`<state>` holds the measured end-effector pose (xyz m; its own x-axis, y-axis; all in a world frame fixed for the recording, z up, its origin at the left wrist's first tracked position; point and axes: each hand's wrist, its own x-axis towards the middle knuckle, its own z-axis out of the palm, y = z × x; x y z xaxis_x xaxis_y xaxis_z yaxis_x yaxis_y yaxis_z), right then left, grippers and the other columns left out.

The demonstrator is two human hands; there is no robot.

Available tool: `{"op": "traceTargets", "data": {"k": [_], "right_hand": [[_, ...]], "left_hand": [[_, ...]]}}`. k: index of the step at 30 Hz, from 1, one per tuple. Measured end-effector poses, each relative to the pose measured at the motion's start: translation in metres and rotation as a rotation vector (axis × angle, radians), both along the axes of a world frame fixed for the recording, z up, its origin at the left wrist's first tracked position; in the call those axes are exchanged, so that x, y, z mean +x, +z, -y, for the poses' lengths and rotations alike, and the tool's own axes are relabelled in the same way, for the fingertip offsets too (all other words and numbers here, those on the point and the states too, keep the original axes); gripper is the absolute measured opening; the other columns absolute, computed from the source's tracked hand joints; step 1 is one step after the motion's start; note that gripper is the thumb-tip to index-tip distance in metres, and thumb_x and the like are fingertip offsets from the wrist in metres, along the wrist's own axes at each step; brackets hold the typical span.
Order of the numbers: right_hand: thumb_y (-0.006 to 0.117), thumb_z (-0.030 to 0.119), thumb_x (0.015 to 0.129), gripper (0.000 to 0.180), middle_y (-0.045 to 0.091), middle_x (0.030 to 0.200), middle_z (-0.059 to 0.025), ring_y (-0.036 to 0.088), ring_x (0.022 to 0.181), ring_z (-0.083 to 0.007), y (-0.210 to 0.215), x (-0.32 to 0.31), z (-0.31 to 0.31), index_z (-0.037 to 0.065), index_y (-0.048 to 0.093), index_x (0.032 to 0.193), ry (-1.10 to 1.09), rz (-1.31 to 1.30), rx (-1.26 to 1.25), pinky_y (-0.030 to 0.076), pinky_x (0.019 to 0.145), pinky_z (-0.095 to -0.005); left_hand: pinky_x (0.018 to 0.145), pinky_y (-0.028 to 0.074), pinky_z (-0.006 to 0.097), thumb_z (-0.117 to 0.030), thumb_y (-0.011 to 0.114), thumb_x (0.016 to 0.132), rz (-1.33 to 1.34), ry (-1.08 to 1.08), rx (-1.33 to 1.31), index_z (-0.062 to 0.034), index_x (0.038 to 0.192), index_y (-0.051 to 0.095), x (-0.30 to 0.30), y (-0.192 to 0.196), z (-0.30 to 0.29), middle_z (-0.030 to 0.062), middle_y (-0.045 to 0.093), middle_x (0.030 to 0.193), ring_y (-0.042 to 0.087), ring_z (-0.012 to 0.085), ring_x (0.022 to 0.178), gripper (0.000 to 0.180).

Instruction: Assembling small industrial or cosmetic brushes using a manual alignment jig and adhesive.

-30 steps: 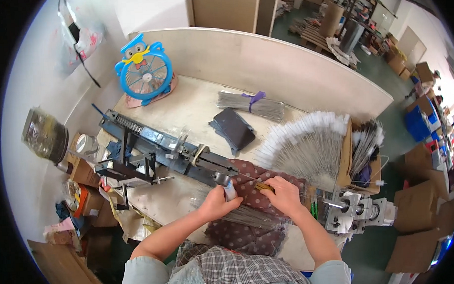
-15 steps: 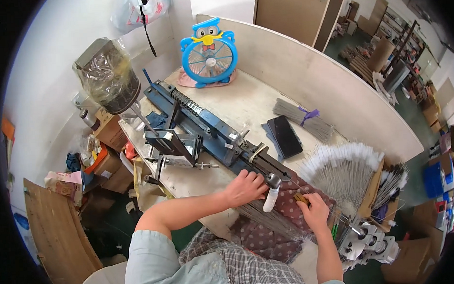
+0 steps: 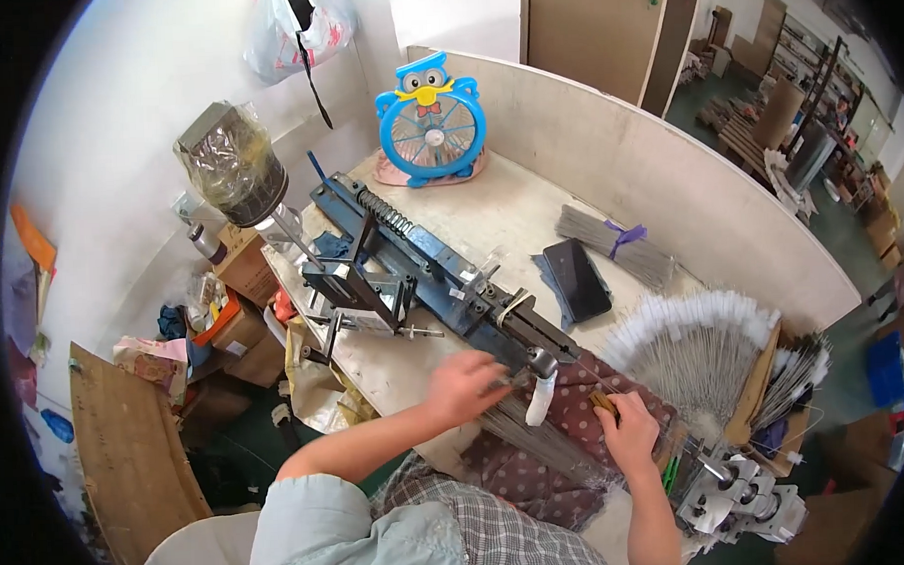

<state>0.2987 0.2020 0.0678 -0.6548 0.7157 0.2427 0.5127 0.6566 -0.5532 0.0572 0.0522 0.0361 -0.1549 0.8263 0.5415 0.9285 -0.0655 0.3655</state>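
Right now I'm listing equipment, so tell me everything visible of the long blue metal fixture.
The long blue metal fixture lies diagonally on the pale bench. A grey metal coil spring shows toward its far left end; a pale band crosses its dark near section; a white cylindrical handle juts from its near right end. The blurred left hand is beside it; contact is unclear.

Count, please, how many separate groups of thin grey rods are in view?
4 groups: the tied bundle beside the phone, the white-tipped spread, the batch to its right, and the loose pile near the left hand. Others may be hidden.
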Motion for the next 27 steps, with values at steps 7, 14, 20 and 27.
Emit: {"op": "traceTargets", "data": {"k": [7, 14, 20, 27], "right_hand": [[0.066, 0.021, 0.076, 0.016, 0.058, 0.079, -0.0057, 0.058, 0.070, -0.0258, 0.004, -0.016, -0.008, 0.008, 0.063, 0.085, 0.070, -0.025, 0.015, 0.045, 0.060, -0.0330], [0.066, 0.021, 0.075, 0.016, 0.059, 0.079, -0.0078, 0.059, 0.073, -0.0271, 0.010, -0.047, -0.006, 0.009, 0.066, 0.085, -0.005, 0.055, 0.002, 0.046, 0.063, -0.0349], [0.063, 0.022, 0.076, 0.012, 0.065, 0.082, -0.0032, 0.062, 0.077, -0.0223, 0.020, 0.000, 0.016, 0.017, 0.068, 0.085, 0.157, 0.170, 0.034, 0.050, 0.065, -0.0342], [0.062, 0.011, 0.078, 0.021, 0.065, 0.089, -0.0067, 0.062, 0.081, -0.0251, 0.070, 0.003, 0.022, 0.014, 0.065, 0.099, 0.239, -0.118, 0.170, 0.049, 0.067, -0.0349]], "left_hand": [[0.060, 0.044, 0.028, -0.038, 0.062, 0.083, 1.726, 0.626, -0.082, -0.0110, 0.083, 0.062, -0.056, 0.011, 0.048, -0.0019, 0.056, 0.072, 0.052, 0.0087, 0.064, 0.027], [0.057, 0.042, 0.024, -0.038, 0.061, 0.083, 1.832, 0.583, -0.052, -0.0103, 0.084, 0.062, -0.083, -0.001, 0.057, -0.0038, 0.055, 0.070, 0.051, 0.0079, 0.060, 0.028], [0.051, 0.036, 0.023, -0.025, 0.060, 0.080, 1.827, 0.560, 0.081, -0.0146, 0.076, 0.057, -0.061, -0.005, 0.032, -0.0049, 0.048, 0.064, 0.044, 0.0062, 0.056, 0.011], [0.048, 0.035, 0.021, -0.019, 0.057, 0.085, 1.559, 0.433, 0.287, -0.0098, 0.075, 0.056, -0.045, -0.023, 0.046, -0.0028, 0.051, 0.064, 0.044, 0.0050, 0.054, 0.013]]}}
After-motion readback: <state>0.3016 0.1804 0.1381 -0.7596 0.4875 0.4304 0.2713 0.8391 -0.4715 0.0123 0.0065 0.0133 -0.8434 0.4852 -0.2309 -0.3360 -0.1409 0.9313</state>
